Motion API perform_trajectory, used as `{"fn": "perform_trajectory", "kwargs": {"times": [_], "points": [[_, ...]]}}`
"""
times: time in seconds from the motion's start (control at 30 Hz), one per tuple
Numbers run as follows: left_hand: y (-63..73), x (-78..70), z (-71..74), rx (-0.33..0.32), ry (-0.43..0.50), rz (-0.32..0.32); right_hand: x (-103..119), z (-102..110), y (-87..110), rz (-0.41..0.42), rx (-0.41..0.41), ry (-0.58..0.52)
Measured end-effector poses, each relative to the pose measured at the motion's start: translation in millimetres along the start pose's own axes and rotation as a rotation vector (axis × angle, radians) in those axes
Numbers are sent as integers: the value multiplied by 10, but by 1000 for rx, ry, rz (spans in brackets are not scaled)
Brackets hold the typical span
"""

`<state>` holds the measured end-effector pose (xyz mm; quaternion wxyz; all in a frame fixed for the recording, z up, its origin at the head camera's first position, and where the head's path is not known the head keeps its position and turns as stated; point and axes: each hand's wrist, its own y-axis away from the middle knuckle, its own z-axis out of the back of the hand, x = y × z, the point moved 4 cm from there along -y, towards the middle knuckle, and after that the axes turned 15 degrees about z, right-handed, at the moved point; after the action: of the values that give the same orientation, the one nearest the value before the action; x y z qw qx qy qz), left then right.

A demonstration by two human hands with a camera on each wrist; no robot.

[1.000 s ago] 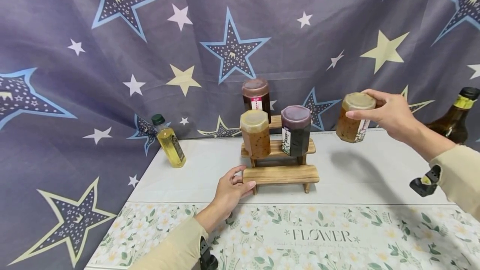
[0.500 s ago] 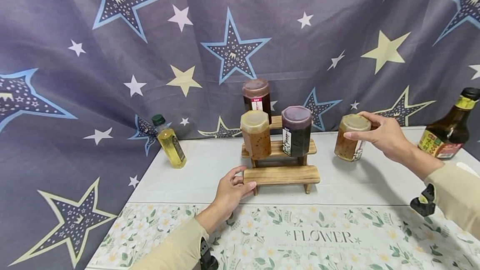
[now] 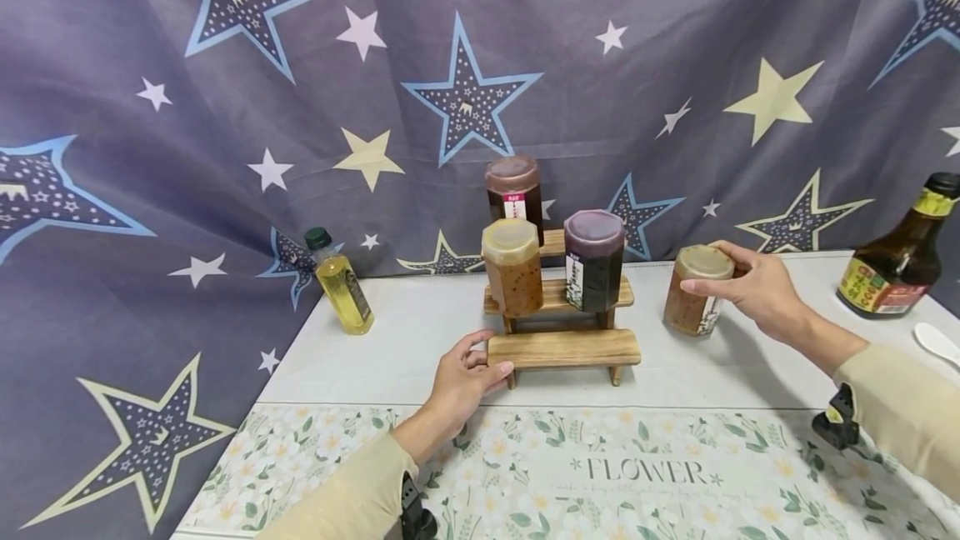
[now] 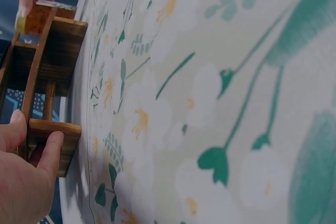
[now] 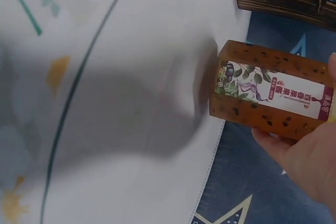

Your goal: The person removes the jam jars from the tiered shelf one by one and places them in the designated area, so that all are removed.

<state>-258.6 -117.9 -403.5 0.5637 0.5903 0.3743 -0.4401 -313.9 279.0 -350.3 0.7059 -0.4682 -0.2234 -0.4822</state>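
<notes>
My right hand (image 3: 757,286) grips a jam jar (image 3: 688,308) near its lid, right of the stepped wooden rack (image 3: 562,348). Orange jam with dark seeds fills this jar, and the right wrist view shows its white printed label (image 5: 273,92). The jar is upright, at or just above the white tabletop; I cannot tell if its base touches. My left hand (image 3: 467,373) holds the left end of the rack's lowest step, thumb on the front edge. On the middle step stand another orange jar (image 3: 513,277) and a dark purple jar (image 3: 592,273). A dark red jar (image 3: 513,190) is on the top step.
A small bottle of yellow oil (image 3: 343,294) stands at the left. On the far right are a brown sauce bottle (image 3: 892,265) and a white spoon (image 3: 936,342). A star-patterned cloth (image 3: 315,107) hangs behind, and a flower-printed mat (image 3: 637,490) covers the front.
My right hand has lowered the jam jar from mid-air to the tabletop level, shifting slightly left. The sauce bottle and spoon have come into fuller view. My left hand stays on the rack.
</notes>
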Motion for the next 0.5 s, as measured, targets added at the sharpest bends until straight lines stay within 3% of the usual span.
{"fn": "perform_trajectory", "kwargs": {"times": [0.5], "points": [[8, -3, -4, 0, -8, 0, -117, -55, 91, 82, -26, 37]]}}
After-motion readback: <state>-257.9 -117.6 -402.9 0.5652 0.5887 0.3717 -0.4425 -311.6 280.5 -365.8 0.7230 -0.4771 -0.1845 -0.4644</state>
